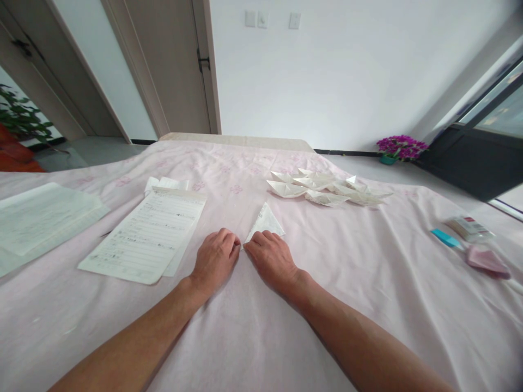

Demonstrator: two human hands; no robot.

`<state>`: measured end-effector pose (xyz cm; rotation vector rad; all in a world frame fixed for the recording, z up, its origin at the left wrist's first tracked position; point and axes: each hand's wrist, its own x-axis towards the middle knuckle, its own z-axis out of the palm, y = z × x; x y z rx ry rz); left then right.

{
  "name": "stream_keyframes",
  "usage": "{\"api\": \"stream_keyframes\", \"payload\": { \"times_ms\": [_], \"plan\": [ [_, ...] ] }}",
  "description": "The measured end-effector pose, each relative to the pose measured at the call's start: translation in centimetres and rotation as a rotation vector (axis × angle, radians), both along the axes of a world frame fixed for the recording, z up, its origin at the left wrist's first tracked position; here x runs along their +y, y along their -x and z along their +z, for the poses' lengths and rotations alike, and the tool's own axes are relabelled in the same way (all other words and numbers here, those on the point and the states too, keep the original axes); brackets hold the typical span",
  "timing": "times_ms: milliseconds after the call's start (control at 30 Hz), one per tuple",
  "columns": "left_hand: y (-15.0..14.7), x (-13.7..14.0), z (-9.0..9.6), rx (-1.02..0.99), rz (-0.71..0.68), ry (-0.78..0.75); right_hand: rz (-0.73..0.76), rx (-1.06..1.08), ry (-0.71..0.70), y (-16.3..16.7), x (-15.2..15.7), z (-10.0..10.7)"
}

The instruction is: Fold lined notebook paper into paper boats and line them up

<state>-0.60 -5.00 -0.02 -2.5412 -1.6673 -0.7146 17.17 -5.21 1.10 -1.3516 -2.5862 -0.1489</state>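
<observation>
Pinching the near edge of a folded paper triangle (267, 220), the right hand (273, 258) has its fingers curled over the lower part, knuckles up, while the point of the triangle sticks out beyond them. Just beside it, the left hand (216, 251) is drawn in, fingers bunched and thumb against forefinger, at the triangle's left corner; whether a bit of paper is caught between those fingertips I cannot tell. The triangle lies on a pink patterned cloth (253, 337), between the two hands and a cluster of folded paper boats (286, 189) farther off to the right, hollow, with raised ends. Left of the hands lie lined, handwritten sheets (143, 234), and past them more pale sheets (44, 218).

As for containers, a clear plastic packet (469, 228) with red print lies at the far right, its contents too blurred to name, beside a flat blue item (446, 238) and a pink cloth piece (487, 261). On the floor, a green flowerpot (388, 160) holds magenta flowers (402, 147).
</observation>
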Motion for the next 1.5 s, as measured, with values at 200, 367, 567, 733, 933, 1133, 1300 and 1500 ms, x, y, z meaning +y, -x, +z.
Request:
{"api": "stream_keyframes", "payload": {
  "times_ms": [200, 367, 567, 733, 933, 1133, 1300, 1500],
  "plan": [
    [-0.01, 0.0, -0.08, -0.006, -0.006, 0.014, 0.004, -0.013, -0.017, 0.03, 0.03, -0.17],
    [-0.01, -0.02, 0.08, -0.025, -0.021, 0.048, 0.011, -0.007, -0.031, 0.06, 0.1, -0.14],
    [0.08, 0.04, -0.16, -0.064, -0.037, 0.051, 0.017, 0.146, 0.002, -0.31, 0.11, -0.28],
    [0.22, 0.16, -0.45, -0.087, -0.047, 0.067, 0.057, 0.275, 0.051, -0.56, 0.07, -0.26],
    [0.26, 0.18, -0.27, -0.073, -0.084, 0.091, 0.106, 0.334, 0.064, -0.72, 0.21, -0.59],
    [0.24, 0.2, -0.2, -0.065, -0.101, 0.097, 0.112, 0.35, 0.086, -0.69, 0.33, -0.75],
    [0.2, 0.17, -0.16, -0.058, -0.092, 0.103, 0.101, 0.326, 0.091, -0.62, 0.41, -0.51],
    [0.2, 0.18, -0.11, -0.052, -0.106, 0.105, 0.107, 0.318, 0.1, -0.66, 0.58, -0.85]
  ]
}}
